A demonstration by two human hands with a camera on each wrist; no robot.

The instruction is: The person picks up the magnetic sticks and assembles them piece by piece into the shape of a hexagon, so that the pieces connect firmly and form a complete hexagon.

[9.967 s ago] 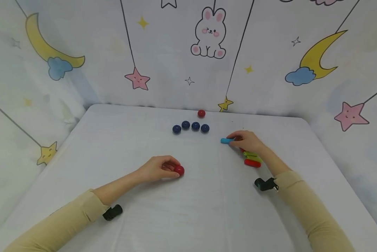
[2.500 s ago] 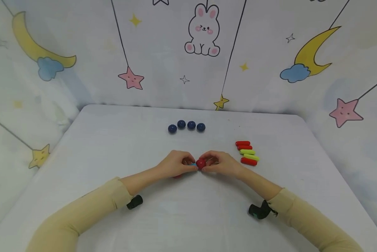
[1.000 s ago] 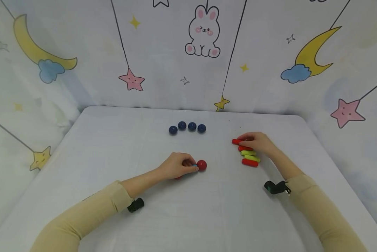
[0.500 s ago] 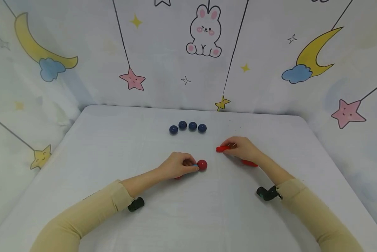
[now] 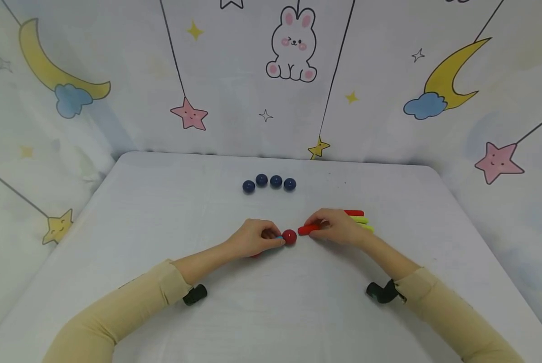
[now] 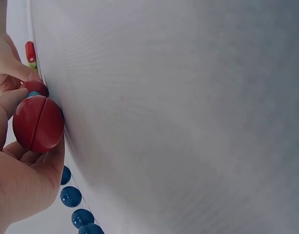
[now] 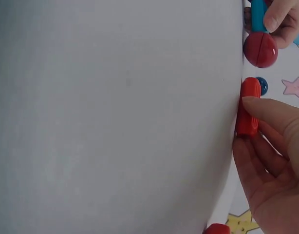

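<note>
My left hand (image 5: 253,238) pinches a short blue rod (image 7: 258,17) that runs between two red balls. The nearer red ball (image 6: 38,123) fills much of the left wrist view and is mostly hidden under my hand in the head view. At the rod's other end sits the second red ball (image 5: 289,237). My right hand (image 5: 339,227) pinches a red rod (image 5: 307,230) between thumb and fingers. Its free end points at the second ball, with a small gap between them.
Several dark blue balls (image 5: 276,181) lie in a curved row farther back. Behind my right hand, partly hidden, are another red rod (image 5: 354,213) and yellow-green rods (image 5: 359,220). A patterned cloth backdrop (image 5: 234,65) rises at the table's far edge.
The blue rod and far red ball have come to the middle, joining the first ball. Since then my right hand has taken a red rod from the row and carried it left toward them.
</note>
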